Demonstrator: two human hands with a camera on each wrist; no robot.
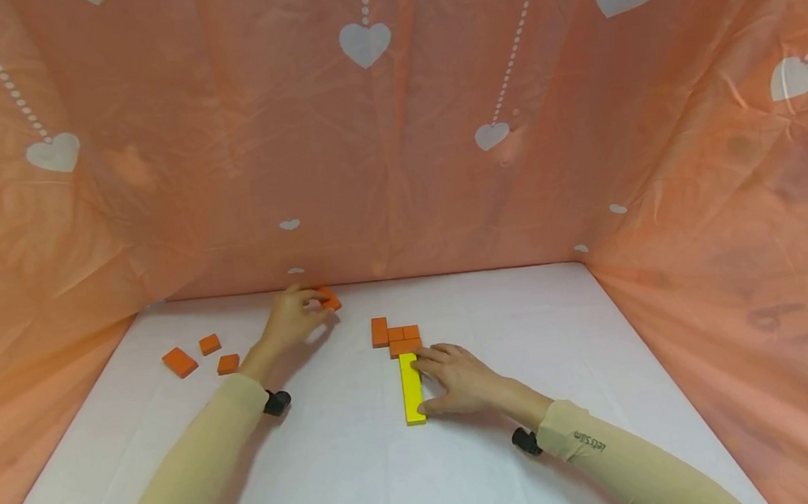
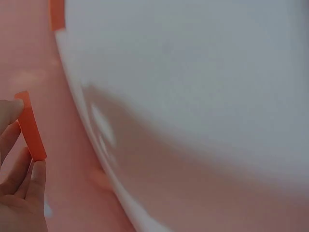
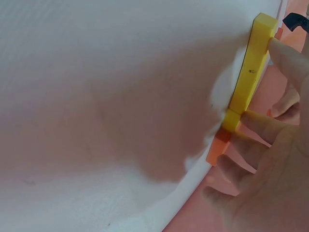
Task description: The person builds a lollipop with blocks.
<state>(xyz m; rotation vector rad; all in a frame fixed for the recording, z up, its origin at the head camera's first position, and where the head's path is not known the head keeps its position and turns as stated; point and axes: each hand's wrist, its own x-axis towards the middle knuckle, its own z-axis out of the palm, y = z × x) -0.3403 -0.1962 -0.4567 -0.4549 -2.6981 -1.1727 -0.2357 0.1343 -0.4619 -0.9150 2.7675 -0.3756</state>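
Note:
My left hand [image 1: 296, 314] is raised at the back of the white table, pinching a flat orange block [image 2: 31, 128] between thumb and fingers. Spread along the right side of a long yellow bar [image 1: 412, 390], my right hand [image 1: 462, 378] touches it with thumb and fingertips. In the right wrist view a seam crosses the yellow bar [image 3: 250, 67] near its far end. Against that end lies a horizontal orange block [image 1: 404, 348]. Two small orange blocks [image 1: 411, 332] sit side by side behind it, and an upright-laid orange block [image 1: 379, 332] adjoins them on the left.
Three loose orange blocks lie at the left: a larger one [image 1: 180, 363], a small one [image 1: 209, 344] and another [image 1: 228, 364] near the left forearm. Orange cloth [image 1: 397, 165] with white hearts hangs behind and beside the white table [image 1: 335, 463].

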